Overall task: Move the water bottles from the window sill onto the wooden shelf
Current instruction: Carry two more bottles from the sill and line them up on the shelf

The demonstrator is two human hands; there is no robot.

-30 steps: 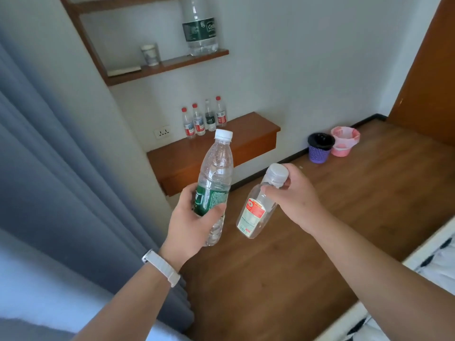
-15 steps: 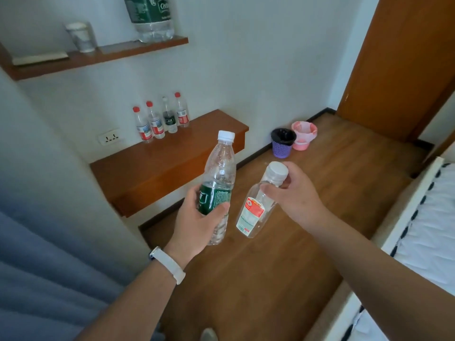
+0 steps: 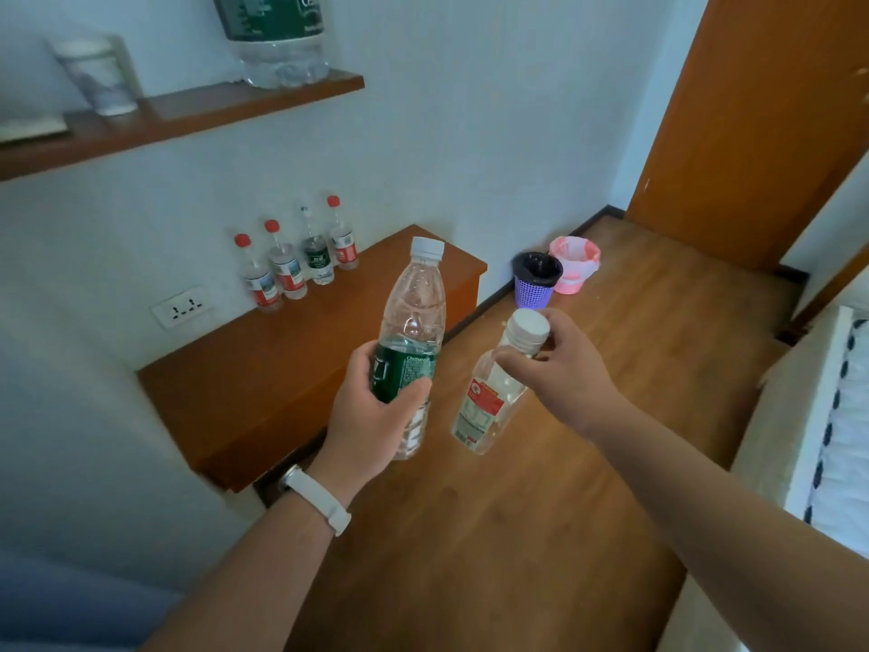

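My left hand [image 3: 371, 416] grips a tall clear bottle with a green label [image 3: 414, 322] around its middle, held upright. My right hand [image 3: 559, 369] pinches the neck, just under the white cap, of a shorter clear bottle with a red label [image 3: 484, 407]; it hangs tilted. Both bottles are above the floor, just off the front right edge of the low wooden shelf [image 3: 263, 383]. Several small bottles [image 3: 296, 261] stand in a row at the shelf's back against the wall.
An upper wooden shelf [image 3: 188, 115] carries a large green-labelled bottle [image 3: 277, 35] and a cup [image 3: 98, 72]. A purple bin [image 3: 536, 284] and a pink bin [image 3: 573, 265] stand on the floor by the wall. A wall socket [image 3: 181, 305], a door [image 3: 752, 124] and a bed edge [image 3: 799, 416] are nearby.
The view has swung right and closed in on the low shelf; the curtain has slid out of view. Both hands keep the same hold on their bottles.
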